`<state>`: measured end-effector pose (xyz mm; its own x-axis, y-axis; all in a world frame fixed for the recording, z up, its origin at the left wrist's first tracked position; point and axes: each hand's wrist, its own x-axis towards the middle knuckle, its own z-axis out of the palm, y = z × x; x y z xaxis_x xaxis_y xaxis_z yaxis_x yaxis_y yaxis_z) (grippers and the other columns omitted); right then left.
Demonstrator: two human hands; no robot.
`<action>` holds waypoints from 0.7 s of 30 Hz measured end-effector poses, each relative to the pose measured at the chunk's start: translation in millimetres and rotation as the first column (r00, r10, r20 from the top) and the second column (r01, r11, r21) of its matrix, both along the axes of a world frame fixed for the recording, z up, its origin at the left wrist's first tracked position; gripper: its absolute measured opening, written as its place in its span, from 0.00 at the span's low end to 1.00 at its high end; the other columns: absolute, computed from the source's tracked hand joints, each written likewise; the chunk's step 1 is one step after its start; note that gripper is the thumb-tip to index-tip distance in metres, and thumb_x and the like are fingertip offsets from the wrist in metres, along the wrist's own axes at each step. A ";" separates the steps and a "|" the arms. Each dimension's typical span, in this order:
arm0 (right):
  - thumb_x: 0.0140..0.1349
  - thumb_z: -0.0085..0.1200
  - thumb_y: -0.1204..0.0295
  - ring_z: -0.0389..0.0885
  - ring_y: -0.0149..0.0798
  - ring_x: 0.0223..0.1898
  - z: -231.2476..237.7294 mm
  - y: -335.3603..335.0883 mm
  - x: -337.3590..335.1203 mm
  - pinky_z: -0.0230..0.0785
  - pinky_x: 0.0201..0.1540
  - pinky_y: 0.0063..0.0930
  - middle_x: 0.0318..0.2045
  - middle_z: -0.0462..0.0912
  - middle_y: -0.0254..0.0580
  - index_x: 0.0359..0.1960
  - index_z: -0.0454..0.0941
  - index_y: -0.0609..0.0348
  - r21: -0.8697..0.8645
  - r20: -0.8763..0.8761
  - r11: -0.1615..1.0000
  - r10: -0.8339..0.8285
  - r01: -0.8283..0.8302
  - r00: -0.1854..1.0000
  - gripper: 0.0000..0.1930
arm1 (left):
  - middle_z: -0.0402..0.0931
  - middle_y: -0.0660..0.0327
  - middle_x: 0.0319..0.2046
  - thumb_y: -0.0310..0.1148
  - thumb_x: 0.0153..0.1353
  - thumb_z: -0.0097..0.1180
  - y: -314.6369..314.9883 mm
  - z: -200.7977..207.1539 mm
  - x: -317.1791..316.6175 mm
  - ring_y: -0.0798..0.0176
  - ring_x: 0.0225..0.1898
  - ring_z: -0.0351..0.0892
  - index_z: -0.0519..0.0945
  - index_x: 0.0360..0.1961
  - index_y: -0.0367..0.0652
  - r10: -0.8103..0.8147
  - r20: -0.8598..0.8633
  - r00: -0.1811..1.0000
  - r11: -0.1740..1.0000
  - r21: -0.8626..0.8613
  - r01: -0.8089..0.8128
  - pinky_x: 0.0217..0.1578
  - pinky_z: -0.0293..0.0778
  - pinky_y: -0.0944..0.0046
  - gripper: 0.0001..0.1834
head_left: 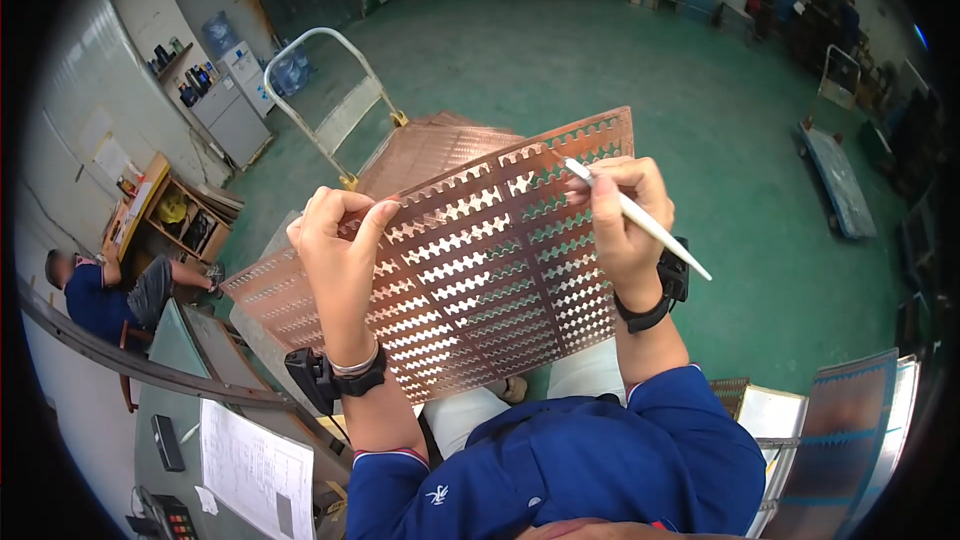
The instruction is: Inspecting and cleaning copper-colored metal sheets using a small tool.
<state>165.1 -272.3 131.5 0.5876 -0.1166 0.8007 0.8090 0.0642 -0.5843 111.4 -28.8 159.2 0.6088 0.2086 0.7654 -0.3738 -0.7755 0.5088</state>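
From my remote station I see a workshop: green floor (480, 50) at twelve o'clock, a blue platform trolley (838, 180) near three, copper-coloured sheets (435, 152) on a white-handled trolley (348, 115) toward eleven, tall panels (840, 430) standing at four.

The sheet (522, 240) comes through to me coppery brown, patterned in wavy rows; I get white on the pen (655, 225) at three o'clock, navy on the shirt (570, 450) between five and six, green floor (480, 50) at twelve.
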 end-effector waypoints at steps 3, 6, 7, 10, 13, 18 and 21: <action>0.61 0.48 0.73 0.78 0.26 0.25 4.2 -3.7 2.1 0.72 0.28 0.18 0.25 0.79 0.43 0.29 0.70 0.66 0.059 -0.008 0.998 -0.007 0.007 1.000 0.07 | 0.65 0.68 0.17 0.28 0.46 0.65 -5.2 3.6 -1.9 0.75 0.19 0.60 0.74 0.18 0.36 -0.005 -0.040 0.999 0.997 -0.084 0.001 0.25 0.54 0.72 0.11; 0.61 0.48 0.73 0.78 0.27 0.25 6.1 -2.6 4.5 0.72 0.28 0.19 0.26 0.80 0.43 0.29 0.70 0.66 0.052 -0.018 0.999 -0.003 0.004 1.000 0.07 | 0.66 0.69 0.16 0.32 0.43 0.67 -7.1 3.3 -2.3 0.71 0.19 0.62 0.73 0.17 0.40 0.020 -0.063 0.998 0.993 -0.111 -0.027 0.31 0.55 0.70 0.13; 0.62 0.48 0.73 0.78 0.27 0.25 6.2 -1.3 5.4 0.72 0.28 0.19 0.26 0.80 0.43 0.29 0.70 0.66 0.046 -0.018 0.999 0.004 -0.003 1.000 0.08 | 0.66 0.69 0.16 0.31 0.43 0.67 -6.3 2.5 -2.2 0.71 0.19 0.62 0.73 0.16 0.40 0.056 -0.038 0.998 0.997 -0.055 -0.058 0.31 0.56 0.70 0.13; 0.62 0.48 0.73 0.78 0.28 0.26 4.2 -3.1 9.3 0.72 0.29 0.19 0.26 0.80 0.44 0.29 0.70 0.66 0.050 -0.035 0.999 0.020 -0.018 0.999 0.08 | 0.66 0.69 0.16 0.31 0.43 0.67 -6.1 2.4 -1.1 0.71 0.19 0.62 0.74 0.16 0.40 0.037 -0.049 0.998 0.997 -0.069 -0.040 0.31 0.56 0.69 0.13; 0.62 0.48 0.73 0.78 0.28 0.26 4.4 -1.6 11.3 0.72 0.29 0.19 0.27 0.80 0.44 0.29 0.70 0.66 0.085 -0.020 0.995 0.047 -0.045 0.999 0.07 | 0.67 0.69 0.16 0.31 0.43 0.67 -7.6 3.8 -0.5 0.71 0.18 0.62 0.74 0.16 0.40 0.012 -0.069 0.998 0.993 -0.113 -0.020 0.31 0.56 0.69 0.13; 0.62 0.48 0.74 0.78 0.27 0.26 6.3 -0.9 9.9 0.72 0.29 0.18 0.27 0.80 0.43 0.29 0.70 0.66 0.067 -0.025 0.996 0.068 -0.067 0.997 0.07 | 0.66 0.68 0.16 0.30 0.43 0.67 -5.7 1.9 -0.1 0.71 0.18 0.62 0.73 0.16 0.39 0.031 -0.050 0.998 0.997 -0.075 -0.035 0.29 0.56 0.69 0.13; 0.61 0.49 0.74 0.78 0.26 0.26 5.1 -0.3 8.0 0.71 0.28 0.18 0.26 0.80 0.42 0.29 0.71 0.65 0.008 -0.041 0.996 0.085 -0.085 0.996 0.06 | 0.67 0.68 0.16 0.31 0.42 0.67 -7.7 2.8 -1.3 0.71 0.18 0.62 0.73 0.16 0.39 0.003 -0.068 0.998 0.993 -0.117 -0.011 0.30 0.56 0.70 0.13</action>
<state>173.1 -272.6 136.6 0.6281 -0.0697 0.7750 0.7757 0.1351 -0.6165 110.1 -36.5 161.9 0.6568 0.2984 0.6925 -0.3304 -0.7116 0.6200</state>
